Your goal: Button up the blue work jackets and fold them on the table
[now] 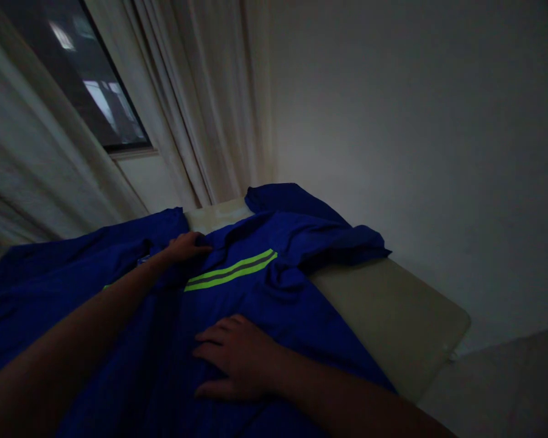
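A blue work jacket (301, 328) with short sleeves and a lime-yellow reflective band (232, 271) lies spread out, its front opened toward the left. My left hand (186, 247) rests on its upper part near the collar, thumb stretched to the right; its other fingertips are partly hidden. Below the band, my right hand (237, 359) lies flat on the cloth with its fingers apart. Folds and wrinkles run across the fabric near the right-hand sleeve (347, 243).
Under the jacket is a beige tabletop (393, 304) with a rounded corner at the right. A pale wall (415, 152) stands behind it. Light curtains (210, 91) hang beside a dark window (91, 79) at the back left. The room is dim.
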Available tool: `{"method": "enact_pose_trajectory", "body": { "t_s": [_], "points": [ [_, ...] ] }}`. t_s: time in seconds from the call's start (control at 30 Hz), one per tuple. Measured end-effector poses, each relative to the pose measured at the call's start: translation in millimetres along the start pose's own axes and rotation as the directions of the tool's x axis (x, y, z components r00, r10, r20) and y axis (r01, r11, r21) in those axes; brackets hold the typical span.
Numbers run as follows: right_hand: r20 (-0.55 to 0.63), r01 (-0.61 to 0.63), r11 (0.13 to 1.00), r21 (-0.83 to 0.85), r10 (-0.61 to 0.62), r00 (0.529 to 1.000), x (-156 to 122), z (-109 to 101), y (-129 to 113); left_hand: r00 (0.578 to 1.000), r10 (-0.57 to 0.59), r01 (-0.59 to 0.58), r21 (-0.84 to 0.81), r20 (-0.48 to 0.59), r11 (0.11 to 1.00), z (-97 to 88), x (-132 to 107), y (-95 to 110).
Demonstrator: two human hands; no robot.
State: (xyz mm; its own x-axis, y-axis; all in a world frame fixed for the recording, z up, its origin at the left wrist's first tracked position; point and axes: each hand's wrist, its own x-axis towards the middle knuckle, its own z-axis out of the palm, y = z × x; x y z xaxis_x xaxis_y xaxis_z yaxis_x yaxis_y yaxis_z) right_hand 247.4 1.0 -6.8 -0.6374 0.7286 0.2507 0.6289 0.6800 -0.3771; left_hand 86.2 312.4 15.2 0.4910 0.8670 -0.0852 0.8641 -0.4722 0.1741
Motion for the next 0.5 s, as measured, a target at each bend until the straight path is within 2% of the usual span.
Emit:
{"method": "enact_pose_trajectory", "body": {
  "t_s": [0.07,0.1,0.13,0.2,0.27,0.33,0.4,0.5],
  "points": [
    [0.003,0.001,1.000,-0.003,-0.001,1.000,1,1,1,0.984,0.003,0.004,-0.042,0.176,0.999,-27.0,13,-1],
    [-0.002,-0.003,1.000,-0.004,0.003,1.000,1,2,2,0.982,0.000,0.003,-0.015,0.187,1.000,-39.9,19,1],
    [-0.011,-0.011,1.000,-0.004,0.011,1.000,2,3,4,0.991,-0.007,0.002,0.040,0.132,0.999,-50.6,23,5],
    [-0.029,-0.039,0.999,0.000,0.039,0.999,7,4,10,0.996,-0.031,0.045,0.172,-0.081,0.984,-61.9,24,17],
    [-0.025,-0.064,0.998,0.010,0.064,0.998,15,4,18,0.963,-0.029,0.092,0.227,-0.266,0.970,-59.7,16,33],
    [-0.003,-0.068,0.998,0.017,0.068,0.998,24,3,28,0.927,-0.021,0.107,0.210,-0.375,0.972,-49.1,1,49],
    [0.001,-0.061,0.998,0.010,0.061,0.998,31,2,37,0.910,-0.022,0.095,0.156,-0.414,0.983,-37.1,-21,62],
    [-0.019,-0.059,0.998,-0.014,0.059,0.998,36,-2,42,0.927,-0.030,0.061,0.070,-0.373,0.996,-25.1,-59,73]
  ]
}}
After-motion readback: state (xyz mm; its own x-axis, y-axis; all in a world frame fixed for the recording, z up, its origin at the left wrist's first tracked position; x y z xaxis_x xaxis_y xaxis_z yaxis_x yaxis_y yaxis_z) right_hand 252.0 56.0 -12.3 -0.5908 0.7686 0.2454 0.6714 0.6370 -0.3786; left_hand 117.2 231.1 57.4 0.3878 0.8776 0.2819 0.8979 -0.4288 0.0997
